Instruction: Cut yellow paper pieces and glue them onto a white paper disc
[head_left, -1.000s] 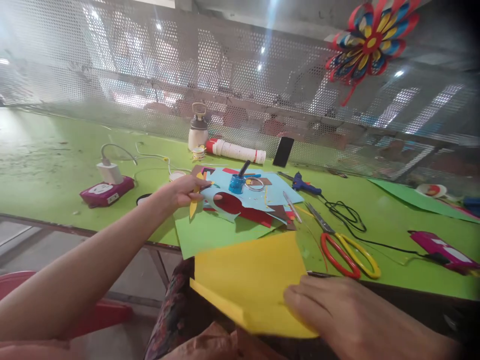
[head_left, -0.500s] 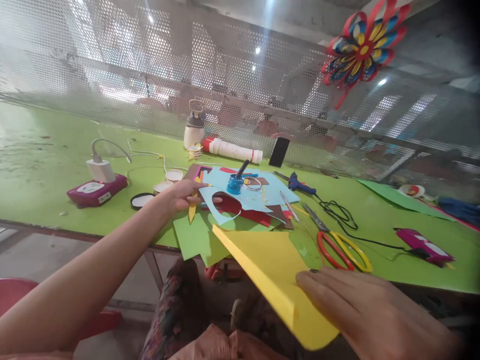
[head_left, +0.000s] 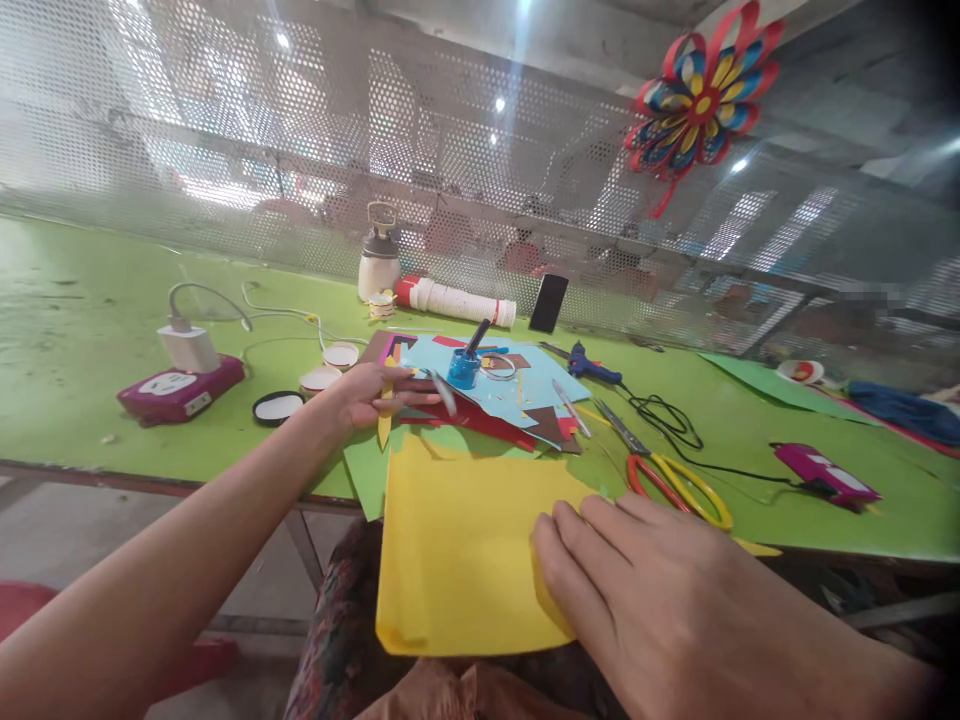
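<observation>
My right hand (head_left: 645, 590) presses on the right edge of a stack of yellow paper sheets (head_left: 457, 545) that overhangs the near edge of the green table (head_left: 97, 330). My left hand (head_left: 367, 392) reaches to the pile of coloured paper pieces (head_left: 510, 395) and pinches a narrow yellow paper strip (head_left: 385, 428) with a light blue sheet beside it. A green sheet (head_left: 367, 475) lies under the yellow stack. A blue pot with a dark brush (head_left: 463, 368) stands on the pile.
Red and yellow scissors (head_left: 679, 480) lie right of the yellow stack, beside a blue glue gun (head_left: 592, 365) with a black cord. A pink power strip (head_left: 176, 390), a phone (head_left: 547, 302), a white roll (head_left: 457, 300) and a bottle (head_left: 377, 265) stand farther back. Perforated mesh wall behind.
The yellow stack has swung from tilted on its edge to lying flat, and my right hand slid left onto it. My left hand stays at the paper pile, the blue sheet lifted slightly.
</observation>
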